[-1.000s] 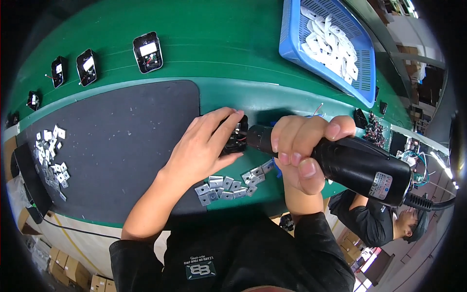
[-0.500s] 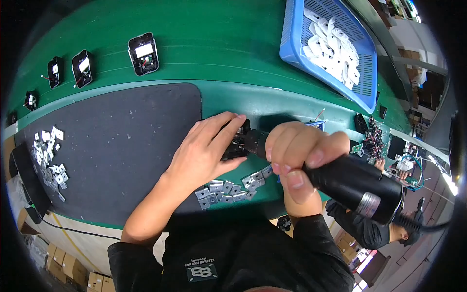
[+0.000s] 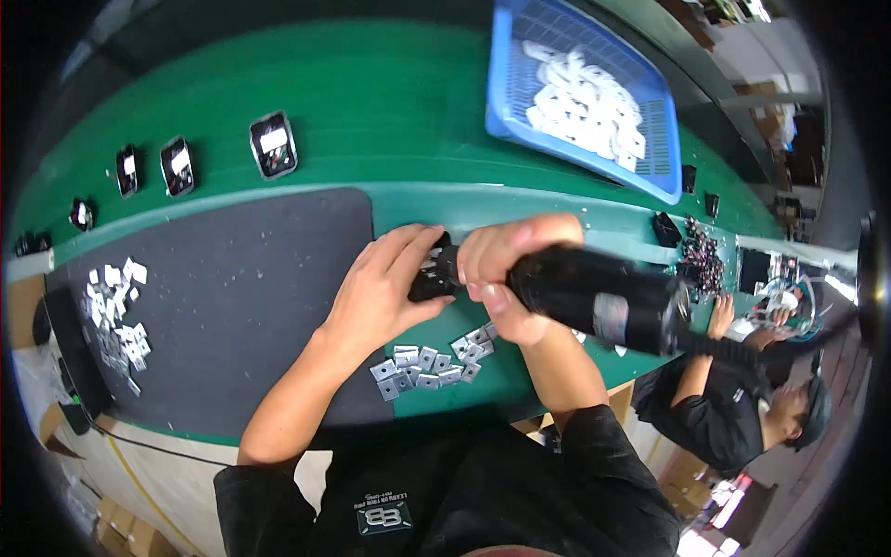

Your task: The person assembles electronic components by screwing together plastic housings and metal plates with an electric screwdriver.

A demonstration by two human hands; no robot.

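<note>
My left hand (image 3: 376, 283) is closed around a small black plastic housing (image 3: 432, 278), holding it on the green bench beside the black mat (image 3: 269, 269). Its fingers hide part of the housing. My right hand (image 3: 510, 265) wraps round a black electric screwdriver (image 3: 594, 297), tilted with its cord end out to the right. The tool's nose points at the housing; whether the bit touches a screw is hidden. Several small silver metal plates (image 3: 427, 364), each with a hole, lie just nearer to me than both hands.
A blue basket (image 3: 501, 107) of white plastic parts stands far right. Open black housings (image 3: 273, 146) sit in a row on the green conveyor belt (image 3: 390, 111). Metal pieces (image 3: 116, 306) lie on the mat's left. A wire pile (image 3: 703, 258) and a co-worker (image 3: 724, 408) are to the right.
The screwdriver has swung toward level and shifted left with my right hand. My left hand still holds the housing. The view has shifted, and the belt's housings appear farther right and lower.
</note>
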